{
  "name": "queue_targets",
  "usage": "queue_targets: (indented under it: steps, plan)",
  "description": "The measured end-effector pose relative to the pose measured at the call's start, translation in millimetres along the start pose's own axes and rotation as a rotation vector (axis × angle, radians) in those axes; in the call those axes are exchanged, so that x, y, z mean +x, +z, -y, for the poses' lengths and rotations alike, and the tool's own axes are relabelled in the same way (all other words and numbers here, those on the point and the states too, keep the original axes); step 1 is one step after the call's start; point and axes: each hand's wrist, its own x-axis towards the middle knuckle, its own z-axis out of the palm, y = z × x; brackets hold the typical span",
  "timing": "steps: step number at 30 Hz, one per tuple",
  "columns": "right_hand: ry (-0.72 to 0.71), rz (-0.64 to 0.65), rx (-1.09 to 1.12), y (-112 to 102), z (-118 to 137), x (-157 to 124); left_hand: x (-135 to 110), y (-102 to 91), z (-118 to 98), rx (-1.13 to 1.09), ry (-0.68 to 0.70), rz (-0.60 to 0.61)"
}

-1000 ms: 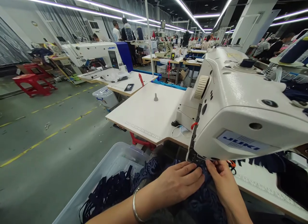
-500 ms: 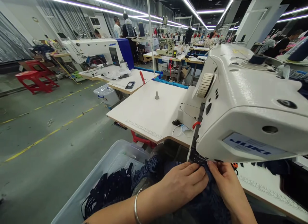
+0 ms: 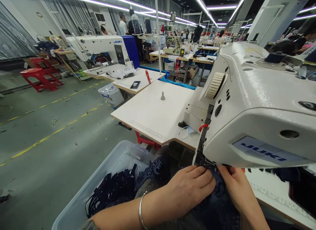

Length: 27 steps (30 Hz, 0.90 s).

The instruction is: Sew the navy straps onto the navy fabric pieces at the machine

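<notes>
Where the big white sewing machine (image 3: 259, 101) hangs over the near edge of the table (image 3: 153, 114), two hands meet on one piece of dark blue lace cloth (image 3: 212, 212). The left hand (image 3: 190, 187) lies on top of the cloth with its fingers bent and close together, and the tips pinch it. The right hand (image 3: 234, 187) is curled and nips the same cloth. Its fingertips go under the machine, so part of that grip is hidden. The two hands are side by side, very close. One silver bracelet (image 3: 141, 210) sits on the left wrist. One clear plastic bin (image 3: 74, 213) stands on the floor off the table's near left corner, with a heap of dark strips (image 3: 113, 190) inside. One small grey peg (image 3: 163, 96) stands up near the middle of the table. Far back on the left are two red stools (image 3: 41, 75) and one more white machine (image 3: 98, 48)
</notes>
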Motion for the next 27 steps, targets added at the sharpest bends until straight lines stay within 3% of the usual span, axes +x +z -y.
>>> queue_targets:
  steps: [4, 8, 17, 27]
  plan:
    - [-0.133, 0.017, -0.185, -2.8, 0.2, 14.8, 1.6, 7.1, -7.3, 0.077, -0.069, -0.036]
    - [-0.224, -0.098, -0.172, 2.7, 0.4, 25.5, 4.3, 15.1, -16.7, 0.188, -0.121, -0.085]
    - [-0.23, -0.169, -0.133, 10.6, -0.3, 36.1, 13.2, 30.3, -24.6, 0.271, -0.186, -0.165]
    - [-0.229, -0.204, -0.148, 12.4, 2.3, 36.1, 15.7, 28.5, -26.8, 0.305, -0.189, -0.127]
